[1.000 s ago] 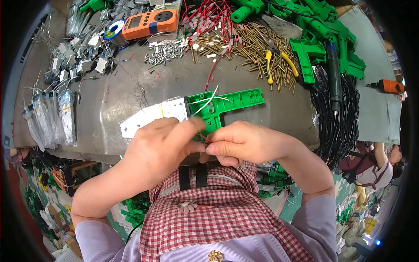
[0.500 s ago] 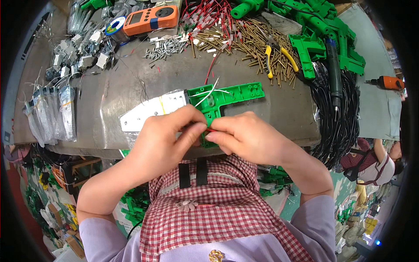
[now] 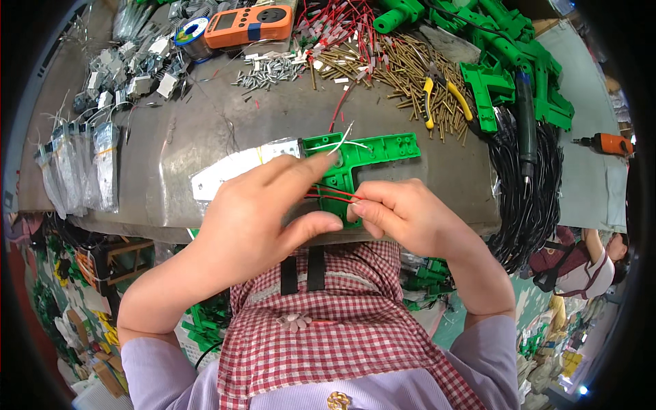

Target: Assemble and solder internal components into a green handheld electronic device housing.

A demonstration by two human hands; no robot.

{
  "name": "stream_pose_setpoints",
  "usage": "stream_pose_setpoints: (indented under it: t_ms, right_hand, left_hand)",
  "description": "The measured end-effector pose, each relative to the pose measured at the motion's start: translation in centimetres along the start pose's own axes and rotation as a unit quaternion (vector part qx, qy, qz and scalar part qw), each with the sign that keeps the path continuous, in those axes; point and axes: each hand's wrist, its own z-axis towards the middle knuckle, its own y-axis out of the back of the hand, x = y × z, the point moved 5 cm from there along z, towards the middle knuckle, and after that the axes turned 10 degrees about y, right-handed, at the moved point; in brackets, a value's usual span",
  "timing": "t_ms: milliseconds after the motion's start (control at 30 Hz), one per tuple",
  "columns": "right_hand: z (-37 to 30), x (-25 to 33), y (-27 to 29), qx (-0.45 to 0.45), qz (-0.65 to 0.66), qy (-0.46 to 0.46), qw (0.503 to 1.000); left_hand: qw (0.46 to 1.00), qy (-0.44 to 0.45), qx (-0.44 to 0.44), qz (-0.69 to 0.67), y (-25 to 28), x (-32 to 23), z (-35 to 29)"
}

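A green plastic housing half (image 3: 386, 151), shaped like a handle with ribs and holes inside, lies in front of me at the table's near edge. White wires (image 3: 346, 140) stick up from its upper part. Joined to its left side is a flat white plate (image 3: 222, 176) in clear plastic with a yellow band. My right hand (image 3: 403, 213) pinches red wires (image 3: 338, 194) that run across the lower housing. My left hand (image 3: 263, 205) spreads its thumb and fingers over the left of the housing, fingertips by the white wires; its palm side is hidden.
Screws (image 3: 270, 73), brass-coloured pins (image 3: 410, 82) and red wires lie in heaps at the back, near an orange meter (image 3: 232, 29) and a solder spool (image 3: 193, 37). Yellow-handled pliers (image 3: 429, 102), a dark screwdriver-like tool (image 3: 525, 130) and black cables (image 3: 502, 184) are on the right.
My hands, together at the lower housing before, have moved apart. The left hand has opened and reached up toward the white wires; the right has shifted right, showing more red wire.
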Motion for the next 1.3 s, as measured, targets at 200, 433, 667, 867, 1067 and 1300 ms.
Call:
stream_pose_setpoints:
  t_ms: [200, 433, 667, 867, 1067, 1300]
  right_hand:
    - [-1.0, -0.1, 0.7, -0.020, -0.079, 0.061, 0.995]
    - [-1.9, -0.6, 0.9, -0.009, -0.153, 0.058, 0.986]
    - [-4.0, -1.0, 1.0, 0.046, -0.325, 0.208, 0.921]
    - [-1.9, -3.4, 3.7, -0.159, 0.065, 0.077, 0.982]
    - [1.5, -5.0, 2.4, -0.147, 0.282, -0.012, 0.948]
    - [2.9, -2.5, 2.7, -0.184, -0.165, 0.128, 0.960]
  left_hand:
    - [0.997, 0.015, 0.066, 0.028, -0.1, 0.7, -0.1]
    - [0.993, 0.042, 0.111, -0.001, 0.2, 0.9, 0.0]
    - [0.953, -0.145, 0.255, 0.072, 1.4, -0.3, -4.4]
    - [0.879, 0.057, 0.444, 0.161, 2.1, 4.7, -7.7]
    - [0.987, -0.049, -0.068, 0.137, 1.1, 2.1, 0.8]
    - [0.993, -0.002, -0.046, 0.110, -3.8, 5.2, 3.8]
